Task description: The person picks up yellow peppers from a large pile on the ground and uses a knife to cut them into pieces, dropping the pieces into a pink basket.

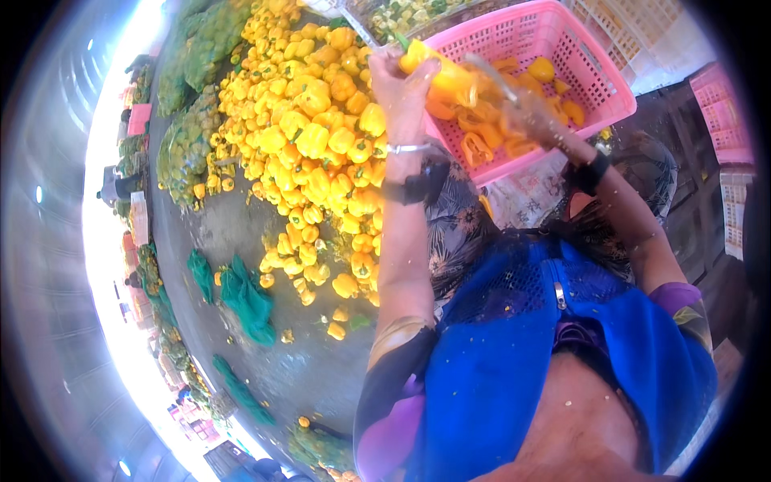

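My left hand (402, 84) grips a yellow bell pepper (443, 69) with its green stem pointing up and away. Blurred by motion, my right hand (533, 120) holds a knife (495, 77) whose blade lies close beside the pepper; whether it touches cannot be told. Beneath both hands stands a pink plastic basket (620, 99) with perforated walls. Cut yellow-orange pepper pieces (479, 147) lie inside it, some hollow side up, partly hidden by my right hand. Left of my left arm spreads a large heap of whole yellow bell peppers (313, 138).
Filled green mesh sacks (202, 54) stand behind the heap. Loose green netting (244, 298) lies on the wet concrete floor (223, 226). Pale scraps (406, 18) sit beyond the basket. More crates (723, 111) stand at the right. A person (117, 184) is at the far left.
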`<move>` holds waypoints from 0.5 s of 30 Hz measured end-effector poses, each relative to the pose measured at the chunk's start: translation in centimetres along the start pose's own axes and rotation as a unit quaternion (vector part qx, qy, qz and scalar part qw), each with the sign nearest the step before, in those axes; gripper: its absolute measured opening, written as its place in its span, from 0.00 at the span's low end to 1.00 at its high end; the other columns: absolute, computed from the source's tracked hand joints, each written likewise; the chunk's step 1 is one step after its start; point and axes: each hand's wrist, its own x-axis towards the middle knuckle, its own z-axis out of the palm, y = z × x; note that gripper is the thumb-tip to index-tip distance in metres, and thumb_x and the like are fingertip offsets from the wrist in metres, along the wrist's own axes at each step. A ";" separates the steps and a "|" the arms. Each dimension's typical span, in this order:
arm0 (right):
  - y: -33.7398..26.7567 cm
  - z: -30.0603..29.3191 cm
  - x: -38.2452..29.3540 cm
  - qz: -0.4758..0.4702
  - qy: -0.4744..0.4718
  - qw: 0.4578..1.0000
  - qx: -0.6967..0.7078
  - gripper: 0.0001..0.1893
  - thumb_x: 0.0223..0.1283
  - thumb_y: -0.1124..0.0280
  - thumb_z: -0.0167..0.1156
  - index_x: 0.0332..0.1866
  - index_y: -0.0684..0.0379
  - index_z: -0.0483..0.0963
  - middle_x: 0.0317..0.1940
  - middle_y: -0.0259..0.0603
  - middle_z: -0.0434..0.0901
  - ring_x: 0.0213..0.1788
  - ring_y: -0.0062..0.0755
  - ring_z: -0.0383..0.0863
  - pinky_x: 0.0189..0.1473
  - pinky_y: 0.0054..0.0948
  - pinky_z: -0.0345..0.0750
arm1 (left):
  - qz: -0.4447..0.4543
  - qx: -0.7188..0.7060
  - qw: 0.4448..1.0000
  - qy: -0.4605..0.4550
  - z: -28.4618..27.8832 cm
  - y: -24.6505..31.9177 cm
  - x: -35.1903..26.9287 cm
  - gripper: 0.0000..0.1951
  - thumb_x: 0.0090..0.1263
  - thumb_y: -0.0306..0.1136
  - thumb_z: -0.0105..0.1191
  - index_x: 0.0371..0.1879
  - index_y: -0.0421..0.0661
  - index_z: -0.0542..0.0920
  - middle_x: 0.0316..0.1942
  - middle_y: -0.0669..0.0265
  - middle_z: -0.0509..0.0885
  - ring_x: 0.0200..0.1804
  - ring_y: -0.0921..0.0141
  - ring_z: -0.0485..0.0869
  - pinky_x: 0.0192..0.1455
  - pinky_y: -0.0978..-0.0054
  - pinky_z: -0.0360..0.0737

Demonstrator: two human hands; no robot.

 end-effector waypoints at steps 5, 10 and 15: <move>-7.3 -5.5 -1.3 -0.065 0.046 0.993 0.085 0.28 0.57 0.59 0.61 0.63 0.59 0.67 0.34 0.43 0.79 0.34 0.32 0.80 0.37 0.31 0.76 | -0.221 -0.096 0.965 -0.104 0.0 -2.3 -3.5 0.20 0.55 0.30 0.62 0.46 0.39 0.72 0.42 0.60 0.78 0.44 0.71 0.77 0.44 0.75 0.76; -7.0 -4.5 -1.5 -0.170 0.034 0.984 0.051 0.28 0.52 0.62 0.67 0.57 0.62 0.69 0.40 0.45 0.78 0.38 0.38 0.78 0.40 0.32 0.76 | -0.244 -0.131 0.936 -0.218 1.8 -3.5 -4.8 0.20 0.61 0.34 0.57 0.49 0.37 0.73 0.43 0.60 0.78 0.46 0.71 0.77 0.50 0.75 0.75; -5.7 -3.0 -1.2 -0.158 0.014 0.984 0.083 0.18 0.51 0.60 0.66 0.36 0.62 0.70 0.27 0.44 0.78 0.29 0.36 0.78 0.32 0.32 0.73 | -0.270 -0.114 0.932 -0.212 1.3 -4.1 -5.1 0.20 0.64 0.34 0.56 0.53 0.40 0.71 0.44 0.64 0.78 0.44 0.72 0.79 0.46 0.77 0.78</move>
